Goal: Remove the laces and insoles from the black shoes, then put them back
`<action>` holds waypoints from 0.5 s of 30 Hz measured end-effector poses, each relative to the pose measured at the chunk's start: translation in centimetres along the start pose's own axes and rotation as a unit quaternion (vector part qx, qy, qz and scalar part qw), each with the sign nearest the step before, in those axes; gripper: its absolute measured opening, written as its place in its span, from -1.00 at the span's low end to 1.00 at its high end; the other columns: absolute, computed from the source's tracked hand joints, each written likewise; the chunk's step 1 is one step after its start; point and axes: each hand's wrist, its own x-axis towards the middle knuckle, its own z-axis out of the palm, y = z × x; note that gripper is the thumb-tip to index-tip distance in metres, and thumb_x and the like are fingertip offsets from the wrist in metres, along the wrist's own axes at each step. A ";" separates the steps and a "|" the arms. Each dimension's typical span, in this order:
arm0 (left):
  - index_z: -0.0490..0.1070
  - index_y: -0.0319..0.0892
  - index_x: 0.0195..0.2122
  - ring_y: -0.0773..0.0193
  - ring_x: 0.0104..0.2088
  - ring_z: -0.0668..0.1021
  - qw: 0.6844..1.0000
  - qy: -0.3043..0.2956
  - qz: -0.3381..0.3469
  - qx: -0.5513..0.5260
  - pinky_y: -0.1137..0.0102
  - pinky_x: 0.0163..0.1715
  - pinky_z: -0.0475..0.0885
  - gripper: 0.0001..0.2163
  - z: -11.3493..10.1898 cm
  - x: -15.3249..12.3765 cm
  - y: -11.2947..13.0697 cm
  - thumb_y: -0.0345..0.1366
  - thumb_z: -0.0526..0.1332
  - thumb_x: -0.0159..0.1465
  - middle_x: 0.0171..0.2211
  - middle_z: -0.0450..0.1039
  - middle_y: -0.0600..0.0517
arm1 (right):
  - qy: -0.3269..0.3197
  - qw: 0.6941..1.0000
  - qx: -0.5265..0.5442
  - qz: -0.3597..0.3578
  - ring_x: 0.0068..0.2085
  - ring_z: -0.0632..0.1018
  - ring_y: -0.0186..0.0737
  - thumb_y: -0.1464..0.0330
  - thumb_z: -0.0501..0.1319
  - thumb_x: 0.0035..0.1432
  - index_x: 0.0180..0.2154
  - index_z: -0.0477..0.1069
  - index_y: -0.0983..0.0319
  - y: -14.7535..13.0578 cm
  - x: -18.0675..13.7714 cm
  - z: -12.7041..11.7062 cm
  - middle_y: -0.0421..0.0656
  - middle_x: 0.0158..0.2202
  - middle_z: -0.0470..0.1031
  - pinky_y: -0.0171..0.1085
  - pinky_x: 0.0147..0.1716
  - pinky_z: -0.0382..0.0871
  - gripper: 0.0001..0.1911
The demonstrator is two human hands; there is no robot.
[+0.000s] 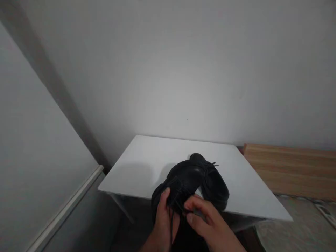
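A black lace-up shoe (pixel 187 176) is tilted at the near edge of the white table, its toe toward the far side. My left hand (pixel 165 222) is closed around its near part, the thumb up along the side. A dark shoelace (pixel 172 229) hangs down past that hand. My right hand (pixel 203 217) pinches a lace close to the shoe's opening, fingertips pressed together. Behind and to the right, a second black shoe (pixel 215 187) rests on the table, with a lace end sticking out. Dimness hides the details of the lacing.
The white table (pixel 147 150) stands against a pale wall (pixel 189 87). On its right are a wood-grain panel (pixel 286 169) and a patterned light floor covering (pixel 296 224). A ledge (pixel 70 203) runs along the left wall.
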 end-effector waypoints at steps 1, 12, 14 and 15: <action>0.51 -0.30 -0.28 0.10 -0.25 0.56 1.000 0.016 0.015 -0.005 0.27 -0.16 0.41 -0.71 0.0 0.2 0.0 -0.16 0.21 0.13 -0.31 0.55 -0.10 | -0.005 1.000 0.004 0.019 -0.23 0.38 -0.18 0.18 0.22 -0.01 -0.31 0.46 0.17 0.1 -0.2 -0.1 -0.17 -0.30 0.37 -0.24 -0.21 0.21 -0.75; 0.50 -0.28 -0.28 0.11 -0.27 0.55 0.996 -0.003 0.081 -0.028 0.28 -0.23 0.42 -0.75 0.9 1.2 0.3 -0.20 0.19 0.14 -0.31 0.55 -0.12 | -0.045 0.968 0.245 -0.024 -0.40 0.33 -0.25 0.10 0.13 0.08 -0.55 0.35 0.24 1.3 0.1 -1.3 -0.20 -0.54 0.30 -0.25 -0.34 0.18 -0.64; 0.50 -0.27 -0.27 0.14 -0.30 0.55 0.995 0.001 0.092 -0.031 0.28 -0.23 0.41 -0.76 0.8 1.4 0.6 -0.22 0.19 0.14 -0.32 0.55 -0.11 | -0.062 0.966 0.243 -0.056 -0.40 0.36 -0.23 0.07 0.10 0.11 -0.51 0.40 0.24 0.6 -0.2 -1.5 -0.18 -0.54 0.32 -0.22 -0.30 0.19 -0.61; 0.50 -0.27 -0.27 0.14 -0.31 0.55 0.996 0.003 0.089 -0.028 0.28 -0.23 0.41 -0.76 0.8 1.4 0.7 -0.21 0.19 0.14 -0.34 0.55 -0.10 | -0.080 0.968 0.227 -0.071 -0.38 0.37 -0.23 0.06 0.10 0.10 -0.47 0.42 0.24 0.3 -0.2 -1.6 -0.16 -0.50 0.35 -0.21 -0.29 0.20 -0.61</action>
